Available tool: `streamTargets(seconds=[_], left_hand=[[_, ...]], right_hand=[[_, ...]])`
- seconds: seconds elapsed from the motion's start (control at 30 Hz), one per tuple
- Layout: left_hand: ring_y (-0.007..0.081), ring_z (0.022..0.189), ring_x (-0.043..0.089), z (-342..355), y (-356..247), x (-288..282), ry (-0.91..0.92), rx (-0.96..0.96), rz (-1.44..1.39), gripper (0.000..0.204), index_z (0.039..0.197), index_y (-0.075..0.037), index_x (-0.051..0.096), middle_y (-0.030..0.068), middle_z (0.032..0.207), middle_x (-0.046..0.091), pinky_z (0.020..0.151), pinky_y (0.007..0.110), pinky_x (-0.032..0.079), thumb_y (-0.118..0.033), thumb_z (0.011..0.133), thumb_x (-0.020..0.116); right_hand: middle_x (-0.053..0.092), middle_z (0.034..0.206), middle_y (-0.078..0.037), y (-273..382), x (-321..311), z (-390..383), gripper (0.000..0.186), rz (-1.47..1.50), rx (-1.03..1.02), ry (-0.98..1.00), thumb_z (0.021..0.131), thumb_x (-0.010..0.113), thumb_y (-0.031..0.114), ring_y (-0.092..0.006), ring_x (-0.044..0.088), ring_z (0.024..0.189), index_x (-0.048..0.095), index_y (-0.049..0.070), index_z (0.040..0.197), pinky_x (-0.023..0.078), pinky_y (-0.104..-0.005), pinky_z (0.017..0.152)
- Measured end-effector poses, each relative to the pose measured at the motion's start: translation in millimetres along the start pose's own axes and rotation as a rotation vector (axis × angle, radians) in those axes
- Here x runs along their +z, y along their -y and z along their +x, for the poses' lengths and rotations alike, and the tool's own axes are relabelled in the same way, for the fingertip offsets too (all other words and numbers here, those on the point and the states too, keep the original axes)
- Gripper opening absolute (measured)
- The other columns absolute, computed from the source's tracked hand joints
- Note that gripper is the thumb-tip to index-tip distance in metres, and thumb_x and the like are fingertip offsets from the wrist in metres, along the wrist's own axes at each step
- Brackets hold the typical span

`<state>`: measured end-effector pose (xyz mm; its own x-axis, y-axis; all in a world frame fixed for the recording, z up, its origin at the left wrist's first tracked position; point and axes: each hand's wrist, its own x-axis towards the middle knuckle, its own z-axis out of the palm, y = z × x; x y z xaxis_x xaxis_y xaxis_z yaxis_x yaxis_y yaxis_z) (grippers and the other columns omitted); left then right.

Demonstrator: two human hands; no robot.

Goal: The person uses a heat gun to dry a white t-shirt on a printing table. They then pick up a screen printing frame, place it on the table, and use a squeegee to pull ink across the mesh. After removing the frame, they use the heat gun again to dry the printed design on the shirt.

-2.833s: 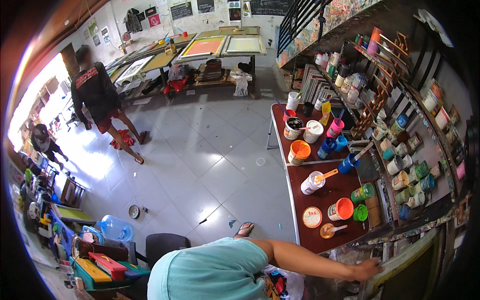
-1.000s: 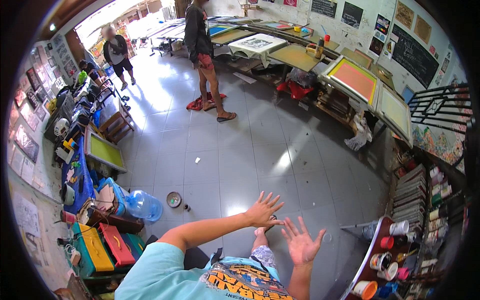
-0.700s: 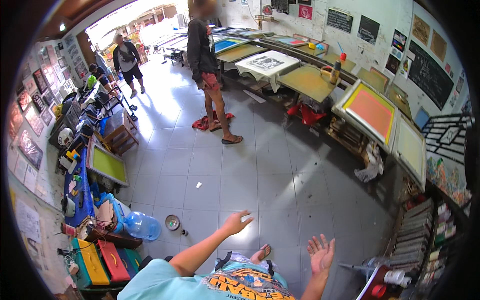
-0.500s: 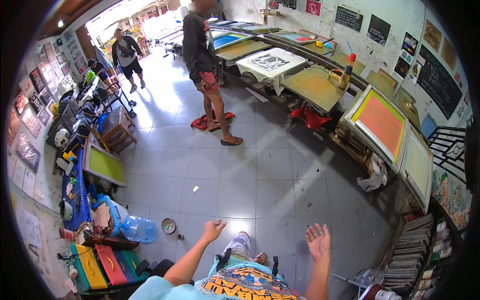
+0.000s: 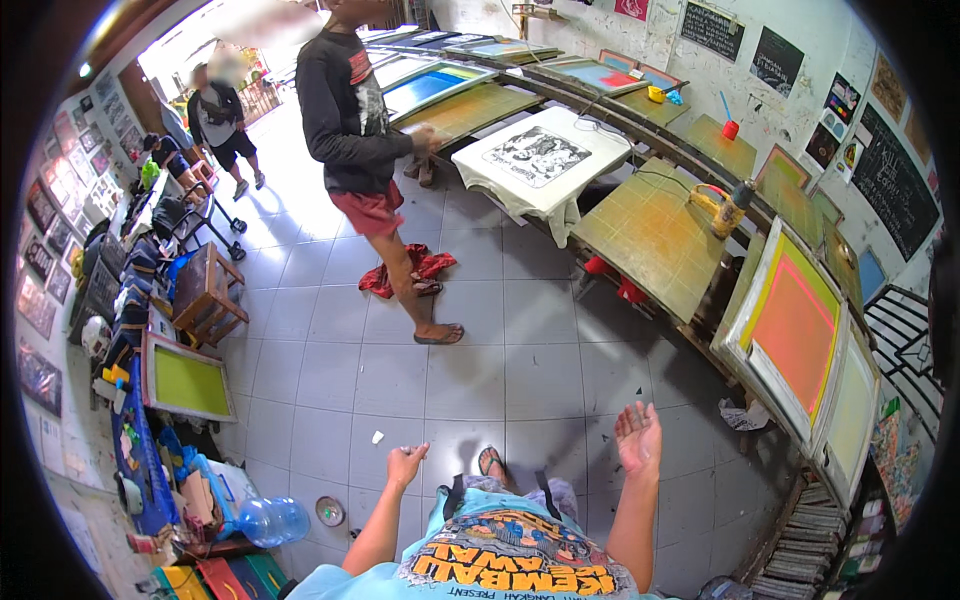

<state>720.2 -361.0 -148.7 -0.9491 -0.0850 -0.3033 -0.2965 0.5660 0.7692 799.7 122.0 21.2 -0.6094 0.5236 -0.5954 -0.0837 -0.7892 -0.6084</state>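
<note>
My left hand (image 5: 405, 466) is held low before my body, its fingers curled in and nothing visible in them. To the right, my right hand (image 5: 638, 441) is raised palm up with fingers apart, holding nothing. Both hands are in the air over the tiled floor, touching no object. Ahead to the right of centre, a white shirt (image 5: 538, 160) with a black print lies stretched over a board. On the nearer bare yellowish board (image 5: 645, 235) rests a yellow tool like a heat gun (image 5: 727, 208).
A person in a black sweater (image 5: 345, 110) stands at the table row, near a red cloth (image 5: 405, 270) on the floor. Framed screens (image 5: 790, 320) lean at the right. A water jug (image 5: 273, 521), a small round dish (image 5: 329, 511) and a wooden stool (image 5: 210, 293) are at the left.
I have moved forward, so the tables and screens are nearer. The person in the black sweater has lifted a forearm toward the tables. My right hand is raised higher, still with an open palm.
</note>
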Motion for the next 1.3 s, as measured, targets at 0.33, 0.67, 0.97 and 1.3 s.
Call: streamTargets(seconds=[0.33, 0.67, 0.97, 1.3], left_hand=[[0.0171, 0.077, 0.074, 208, -121, 30, 0.092, -0.008, -0.124, 0.056, 0.094, 0.003, 0.079, 0.0118, 0.087, 0.079, 0.072, 0.034, 0.053, -0.05, 0.103, 0.065], [0.0367, 0.121, 0.071, 297, -230, 96, 0.123, -0.462, -0.458, 0.082, 0.155, 0.004, 0.044, 0.0256, 0.145, 0.062, 0.104, 0.05, 0.053, -0.061, 0.107, 0.048], [0.0296, 0.113, 0.074, 301, -267, 105, 0.01, -0.614, -0.469, 0.067, 0.149, 0.002, 0.051, 0.0178, 0.139, 0.068, 0.096, 0.045, 0.056, -0.05, 0.107, 0.057], [0.0292, 0.112, 0.074, 346, -270, 74, -0.011, -0.618, -0.434, 0.062, 0.146, 0.0, 0.055, 0.0157, 0.135, 0.07, 0.093, 0.045, 0.057, -0.047, 0.107, 0.058]], right_hand=[[0.067, 0.133, -0.02, 118, 82, 213, 0.05, 0.054, -0.246, -0.015, 0.107, 0.065, 0.033, -0.0287, 0.07, 0.117, 0.052, -0.001, 0.141, 0.06, -0.035, 0.094], [0.032, 0.165, -0.029, 260, 172, 453, 0.084, 0.478, -0.343, 0.048, 0.109, 0.056, 0.024, -0.0445, 0.048, 0.145, 0.001, -0.002, 0.166, 0.049, -0.0481, 0.118], [0.029, 0.169, -0.02, 315, 216, 547, 0.097, 0.553, -0.51, -0.017, 0.103, 0.067, 0.032, -0.0375, 0.039, 0.152, 0.003, -0.004, 0.166, 0.032, -0.0487, 0.129], [0.048, 0.153, -0.02, 326, 204, 605, 0.067, 0.507, -0.729, -0.115, 0.103, 0.071, 0.032, -0.0329, 0.049, 0.14, 0.042, -0.004, 0.151, 0.04, -0.0505, 0.123]])
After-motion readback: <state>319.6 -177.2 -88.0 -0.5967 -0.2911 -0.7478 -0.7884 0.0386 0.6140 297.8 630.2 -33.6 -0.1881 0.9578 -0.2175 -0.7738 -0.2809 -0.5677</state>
